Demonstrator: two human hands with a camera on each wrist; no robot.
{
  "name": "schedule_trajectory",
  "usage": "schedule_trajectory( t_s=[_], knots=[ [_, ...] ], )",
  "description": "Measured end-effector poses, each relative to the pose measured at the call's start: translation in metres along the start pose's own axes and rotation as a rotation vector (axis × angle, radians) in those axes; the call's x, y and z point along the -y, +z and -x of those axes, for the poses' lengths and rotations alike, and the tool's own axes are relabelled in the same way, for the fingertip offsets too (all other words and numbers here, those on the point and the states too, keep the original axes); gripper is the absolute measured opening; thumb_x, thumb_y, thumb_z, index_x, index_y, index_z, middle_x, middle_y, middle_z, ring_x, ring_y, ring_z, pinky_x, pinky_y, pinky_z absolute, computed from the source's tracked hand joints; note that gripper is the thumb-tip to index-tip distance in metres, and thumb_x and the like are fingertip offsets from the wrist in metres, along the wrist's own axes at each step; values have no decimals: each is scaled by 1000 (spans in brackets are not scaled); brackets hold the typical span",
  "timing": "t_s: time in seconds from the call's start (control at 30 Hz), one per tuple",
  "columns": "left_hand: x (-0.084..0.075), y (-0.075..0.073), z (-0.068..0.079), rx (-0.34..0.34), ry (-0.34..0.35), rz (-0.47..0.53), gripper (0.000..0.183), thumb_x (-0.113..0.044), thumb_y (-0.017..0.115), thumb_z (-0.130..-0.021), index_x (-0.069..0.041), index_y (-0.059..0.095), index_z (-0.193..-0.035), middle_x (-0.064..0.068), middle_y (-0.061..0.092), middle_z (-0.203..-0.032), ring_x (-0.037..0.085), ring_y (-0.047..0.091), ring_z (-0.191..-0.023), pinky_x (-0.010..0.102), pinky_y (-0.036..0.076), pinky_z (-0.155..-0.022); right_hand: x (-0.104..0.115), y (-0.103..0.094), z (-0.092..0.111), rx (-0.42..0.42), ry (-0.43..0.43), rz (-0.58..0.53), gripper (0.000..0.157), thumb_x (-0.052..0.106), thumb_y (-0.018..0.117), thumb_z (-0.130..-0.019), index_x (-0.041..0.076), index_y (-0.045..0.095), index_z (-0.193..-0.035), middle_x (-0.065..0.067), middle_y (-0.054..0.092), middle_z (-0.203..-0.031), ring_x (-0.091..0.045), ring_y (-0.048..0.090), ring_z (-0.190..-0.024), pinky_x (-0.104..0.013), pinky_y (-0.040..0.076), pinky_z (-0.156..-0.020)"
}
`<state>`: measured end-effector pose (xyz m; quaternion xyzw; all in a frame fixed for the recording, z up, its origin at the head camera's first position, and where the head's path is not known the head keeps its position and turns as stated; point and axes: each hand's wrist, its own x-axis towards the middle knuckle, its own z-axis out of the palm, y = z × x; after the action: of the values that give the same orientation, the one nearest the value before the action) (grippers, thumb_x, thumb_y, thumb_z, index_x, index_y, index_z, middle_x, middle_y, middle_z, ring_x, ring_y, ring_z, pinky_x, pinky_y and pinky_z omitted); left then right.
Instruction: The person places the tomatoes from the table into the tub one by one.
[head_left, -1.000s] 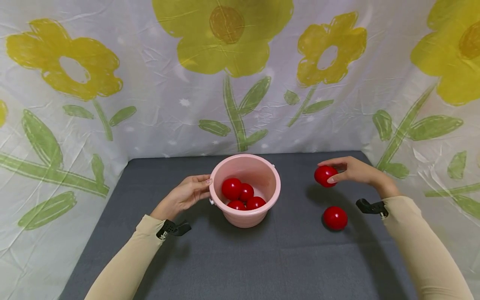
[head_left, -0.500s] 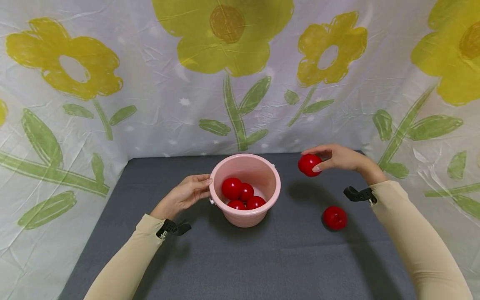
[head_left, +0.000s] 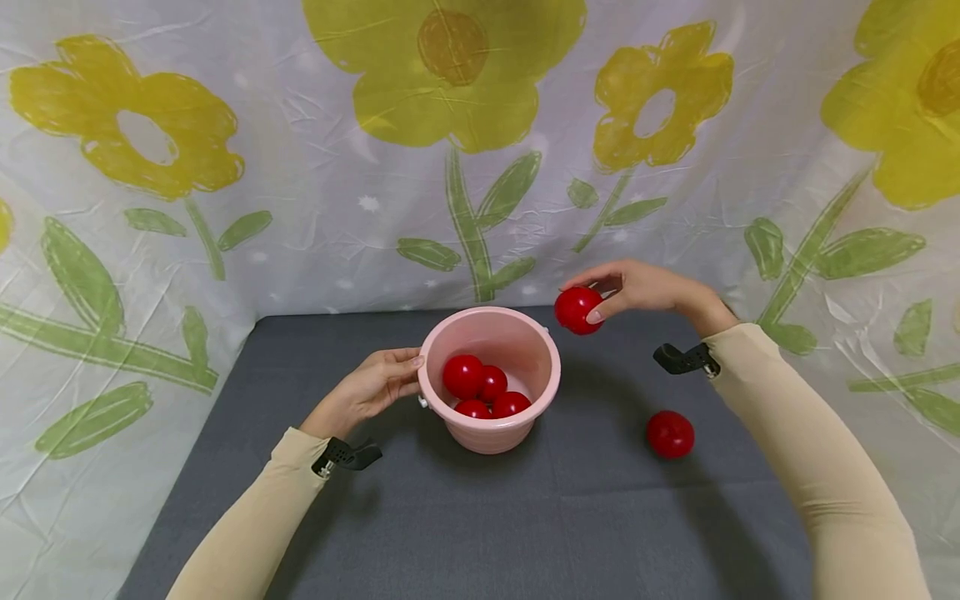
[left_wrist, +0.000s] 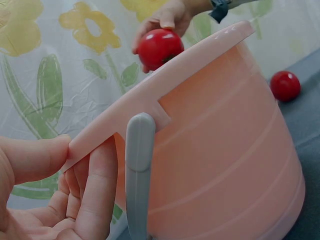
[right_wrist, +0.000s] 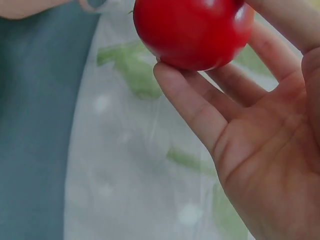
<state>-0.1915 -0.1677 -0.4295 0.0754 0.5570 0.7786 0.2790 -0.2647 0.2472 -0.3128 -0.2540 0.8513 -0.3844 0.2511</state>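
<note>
A pink bucket (head_left: 489,437) stands upright on the dark grey cloth, with several red tomatoes (head_left: 462,377) inside. My left hand (head_left: 375,385) pinches its rim on the left side, thumb on top and fingers beneath, as the left wrist view shows. Beside that hand hangs the bucket's pale grey handle (left_wrist: 138,165). In the air just off the bucket's far right rim, my right hand (head_left: 637,287) holds another tomato (head_left: 577,311) between thumb and fingers. Seen from the right wrist, this tomato (right_wrist: 192,32) sits at the fingertips, away from the palm. The bucket's bottom is partly hidden.
One more tomato (head_left: 671,434) lies on the table cloth (head_left: 570,533), right of the bucket. Behind the table and along both sides hangs a white curtain (head_left: 322,225) printed with yellow flowers.
My right hand has carried its tomato leftward and farther back, from above the right of the table to near the bucket's rim. The left hand and bucket have stayed put.
</note>
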Motion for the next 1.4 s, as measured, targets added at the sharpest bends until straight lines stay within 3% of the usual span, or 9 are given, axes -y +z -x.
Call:
schedule_trajectory(
  t_s=[0.33,0.53,0.73,1.4],
  knots=[
    [0,-1,0,-16,-8,-1,53,-1,45,-103,18,22,-147,2,67,-112,9,69,-95,23,61,-79,37,7,-29,115,-90,64,58,17,79,-84,12,58,-138,-11,62,-135,-26,59,-120,-36,59,-91],
    [-1,-1,1,-19,-12,-5,53,-1,45,-103,18,23,-147,2,67,-112,9,69,-94,24,61,-80,51,15,-47,204,-68,64,56,14,79,-84,14,60,-137,-9,61,-135,-25,59,-121,-37,60,-92],
    [-1,-2,2,-20,-12,-5,53,-2,45,-103,18,22,-147,1,68,-111,9,69,-94,23,61,-80,58,27,-65,257,-103,134,55,18,80,-83,16,61,-135,-5,64,-132,-23,59,-121,-36,58,-93],
    [-1,0,1,-28,-23,-14,52,-3,47,-103,17,25,-146,0,68,-109,8,69,-94,23,61,-79,68,66,-107,445,-135,181,54,7,75,-84,9,59,-136,-8,61,-138,-23,59,-120,-35,56,-99]
  ],
)
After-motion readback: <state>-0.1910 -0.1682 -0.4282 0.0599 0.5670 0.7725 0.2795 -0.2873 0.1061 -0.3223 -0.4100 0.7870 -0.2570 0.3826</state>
